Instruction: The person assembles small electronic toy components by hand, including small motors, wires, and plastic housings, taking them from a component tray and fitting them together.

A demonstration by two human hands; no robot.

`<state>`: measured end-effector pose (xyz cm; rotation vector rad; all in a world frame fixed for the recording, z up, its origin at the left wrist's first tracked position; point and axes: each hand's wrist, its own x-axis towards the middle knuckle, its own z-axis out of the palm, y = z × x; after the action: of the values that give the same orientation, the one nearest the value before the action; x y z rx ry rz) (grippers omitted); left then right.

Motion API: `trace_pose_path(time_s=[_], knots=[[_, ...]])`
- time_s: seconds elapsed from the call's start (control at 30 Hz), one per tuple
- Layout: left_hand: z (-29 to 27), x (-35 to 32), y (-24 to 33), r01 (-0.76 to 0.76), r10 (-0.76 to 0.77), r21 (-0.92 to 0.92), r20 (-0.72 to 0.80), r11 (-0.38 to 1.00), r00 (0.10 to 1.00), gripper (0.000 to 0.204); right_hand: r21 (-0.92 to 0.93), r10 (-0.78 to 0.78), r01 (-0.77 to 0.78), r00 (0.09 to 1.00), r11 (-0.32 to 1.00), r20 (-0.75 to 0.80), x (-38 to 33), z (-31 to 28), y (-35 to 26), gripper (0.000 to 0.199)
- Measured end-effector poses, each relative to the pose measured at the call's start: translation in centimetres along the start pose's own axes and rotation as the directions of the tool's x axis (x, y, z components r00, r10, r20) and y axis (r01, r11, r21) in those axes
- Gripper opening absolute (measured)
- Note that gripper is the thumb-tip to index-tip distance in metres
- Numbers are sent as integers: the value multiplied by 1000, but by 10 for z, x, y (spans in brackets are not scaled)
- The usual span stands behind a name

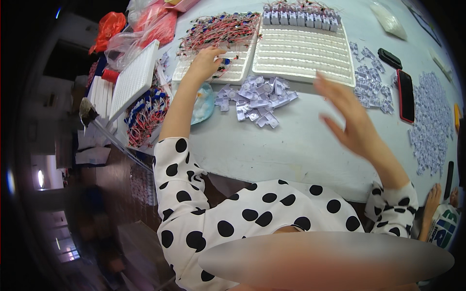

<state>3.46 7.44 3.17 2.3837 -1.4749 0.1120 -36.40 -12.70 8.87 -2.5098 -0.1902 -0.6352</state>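
My left hand [206, 63] reaches over the left white foam tray [238, 76], thumb and forefinger apart. Close to its thumb tip lies a small blue part [225, 61] with thin wires; whether they touch is hard to tell. Behind that hand, a tangle of red, white and black wired parts [218, 31] covers the tray's far half. My right hand [347, 114], smeared by motion, hovers above the table with thumb and fingers spread and nothing in it. Nearest to it are the right foam tray [303, 56] and a pile of white plastic housings [259, 99].
White housings with wires [301, 18] stand in a row at the right tray's far end. Loose small white parts [432, 121], a red-edged phone [406, 96] and a black case [390, 58] lie at right. At left are a tilted white tray [133, 80] and more wired parts [145, 119]. Another person's hand [432, 201] shows lower right.
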Motion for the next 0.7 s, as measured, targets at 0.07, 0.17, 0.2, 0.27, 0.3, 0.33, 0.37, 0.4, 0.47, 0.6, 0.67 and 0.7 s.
trace_pose_path(time_s=[0.07, 0.17, 0.2, 0.27, 0.3, 0.33, 0.37, 0.4, 0.47, 0.6, 0.67, 0.7], knots=[[5, 1, -8, -54, 51, 56, 59, 997, 997, 25, 35, 50, -57, 985, 998, 163, -36, -5, -26, 63], [8, 6, -9, -22, 3, 114, 168, 993, 986, 27, 63, 181, -200, 957, 978, 226, -85, -3, -40, 60], [8, 7, -8, -30, 11, 111, 170, 993, 985, 27, 60, 259, -279, 938, 958, 229, -98, 0, -42, 58], [6, 4, -6, 4, -16, 121, 95, 993, 995, 28, 90, 318, -341, 926, 936, 204, -114, 5, -47, 54], [6, 3, -9, 1, -13, 121, 96, 993, 995, 28, 126, 377, -402, 908, 907, 184, -119, 6, -49, 54], [5, 1, -12, -25, 20, 92, 53, 995, 998, 26, 165, 434, -459, 885, 873, 165, -123, 9, -51, 53], [3, -1, -16, -51, 51, 66, 8, 996, 999, 24, 168, 433, -458, 886, 873, 164, -126, 11, -51, 53], [0, -3, -14, -55, 55, 68, 10, 996, 998, 24, 223, 468, -486, 874, 845, 130, -128, 14, -52, 53], [-10, -11, -12, -99, 101, 34, -54, 995, 993, 20, 282, 499, -504, 861, 816, 95, -131, 18, -52, 53], [-51, -31, 24, -212, 239, 138, -224, 968, 945, 20, 305, 484, -476, 873, 825, 56, -130, 21, -53, 49], [-65, -37, 43, -278, 346, 245, -305, 929, 887, 19, 331, 474, -469, 878, 819, 69, -131, 27, -45, 48], [-75, -42, 53, -302, 389, 290, -318, 908, 865, 21, 335, 454, -449, 888, 828, 70, -131, 30, -44, 45]])
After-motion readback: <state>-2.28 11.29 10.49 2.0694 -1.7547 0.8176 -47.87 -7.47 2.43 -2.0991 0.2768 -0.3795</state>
